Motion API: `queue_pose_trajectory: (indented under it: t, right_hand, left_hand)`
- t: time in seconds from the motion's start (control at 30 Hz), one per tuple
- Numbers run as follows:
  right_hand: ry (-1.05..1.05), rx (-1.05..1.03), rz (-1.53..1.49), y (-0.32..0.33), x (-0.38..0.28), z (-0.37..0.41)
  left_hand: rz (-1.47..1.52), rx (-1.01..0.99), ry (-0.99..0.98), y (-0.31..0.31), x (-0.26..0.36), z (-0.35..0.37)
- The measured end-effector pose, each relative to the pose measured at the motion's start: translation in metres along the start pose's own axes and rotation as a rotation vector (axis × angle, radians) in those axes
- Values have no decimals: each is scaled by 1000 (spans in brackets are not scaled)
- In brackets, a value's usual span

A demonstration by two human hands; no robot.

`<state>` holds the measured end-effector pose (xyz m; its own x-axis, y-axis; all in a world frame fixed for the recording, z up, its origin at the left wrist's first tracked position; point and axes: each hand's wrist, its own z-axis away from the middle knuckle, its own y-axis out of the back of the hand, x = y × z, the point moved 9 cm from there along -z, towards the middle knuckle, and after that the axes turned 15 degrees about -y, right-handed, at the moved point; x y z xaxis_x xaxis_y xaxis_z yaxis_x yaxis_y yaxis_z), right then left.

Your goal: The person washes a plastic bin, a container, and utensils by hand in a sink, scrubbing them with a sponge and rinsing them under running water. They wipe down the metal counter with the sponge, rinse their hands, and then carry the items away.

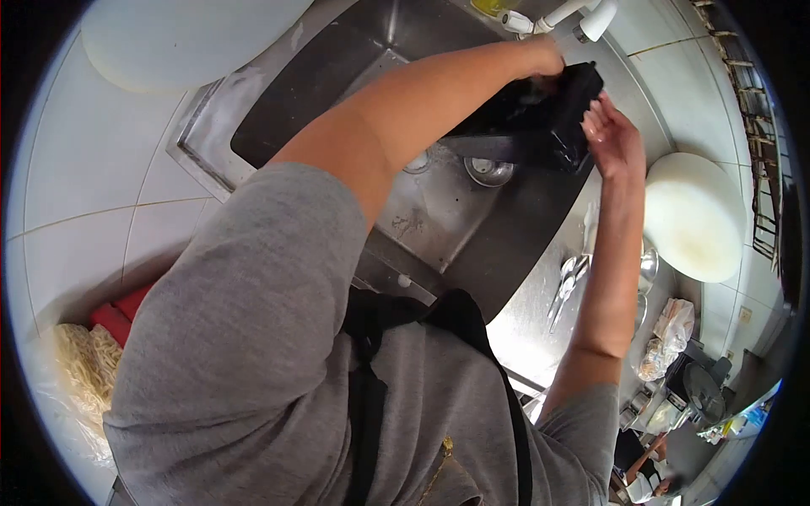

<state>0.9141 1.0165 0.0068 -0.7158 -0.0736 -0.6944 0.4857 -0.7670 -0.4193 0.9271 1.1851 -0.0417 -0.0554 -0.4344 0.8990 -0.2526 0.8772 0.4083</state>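
Hands meet over the far right part of a brushed stainless steel sink (291, 114), both on a black rectangular plastic container (523, 118). The left hand (547, 66) reaches in across the basin from the near left. Its grip is closed over the container's far upper edge, with the fingers mostly hidden behind the black wall. The right hand (614, 139) comes up from the near right. Its grip is open, with the fingers spread and laid flat against the container's right end rather than wrapped round it.

The container lies between the two hands, tilted and held clear of the basin floor. Its long axis runs from near left to far right. The far right corner is raised just below a white plastic tap (582, 15), and the lower left end hangs above the round metal drain (489, 171). Both hands touch it, the left on top and the right at the end.

The sink is set into a white tiled surface (84, 185). A round white cutting board (186, 34) lies at the far left and a second round white board (692, 215) at the right. Metal spoons (567, 282) lie on the steel strip to the right of the basin, with crumpled clear plastic bags (671, 333) beyond them. At the near left, pale noodles in a clear bag (80, 371) sit beside something red (118, 319) that I cannot make out. Another person (650, 485) shows at the near right edge
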Motion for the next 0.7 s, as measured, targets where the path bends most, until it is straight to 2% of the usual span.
queue_pose_trajectory:
  t: [0.07, 0.13, 0.17, 0.2, 0.23, 0.3, 0.33, 0.37, 0.4, 0.43, 0.47, 0.5, 0.53, 0.57, 0.6, 0.63, 0.67, 0.7]
  right_hand:
    - [-37, -361, 32, -9, -11, 23]
    - [120, -200, 121, -18, -26, 68]
    - [230, 114, 153, -16, -34, 97]
    - [285, 62, 177, -20, -42, 117]
    - [354, 161, 166, -18, -49, 141]
    - [442, 202, 203, -20, -58, 186]
    - [409, 97, 174, -16, -64, 203]
    - [523, 168, 56, 0, -73, 228]
    - [349, -198, 13, -12, -71, 237]
    - [288, -214, -31, 1, -71, 246]
    - [226, -229, -77, 11, -70, 253]
    - [236, -161, -124, 34, -70, 256]
    - [245, -98, -169, 60, -63, 253]
    - [255, -41, -214, 81, -54, 247]
    - [323, 239, -353, 116, -43, 240]
    - [397, 621, -309, 139, -29, 237]
    - [363, 643, -340, 154, -6, 217]
    - [297, 527, -326, 155, 19, 186]
  left_hand:
    - [-195, -216, -81, -24, 0, 5]
    - [265, 16, 151, -41, -60, -11]
    - [369, 31, 207, -40, -56, 6]
    - [474, 45, 263, -37, -56, 20]
    - [412, 53, 255, -34, -66, 22]
    - [288, 67, 235, -36, -102, 20]
    - [-23, 35, 184, -24, -106, 22]
    - [-334, 2, 129, -12, -107, 26]
    - [-375, 28, 162, -1, -113, 40]
    - [-416, 54, 196, 9, -123, 53]
    - [48, -1, 317, -3, -153, 64]
    - [513, -58, 431, -13, -154, 82]
    - [559, -65, 439, -2, -149, 89]
    - [602, -68, 446, 24, -118, 98]
    - [625, -112, 389, 43, -106, 99]
    - [588, -75, 378, 72, -98, 100]
    - [431, -26, 354, 107, -91, 94]
    - [437, -38, 296, 132, -54, 100]
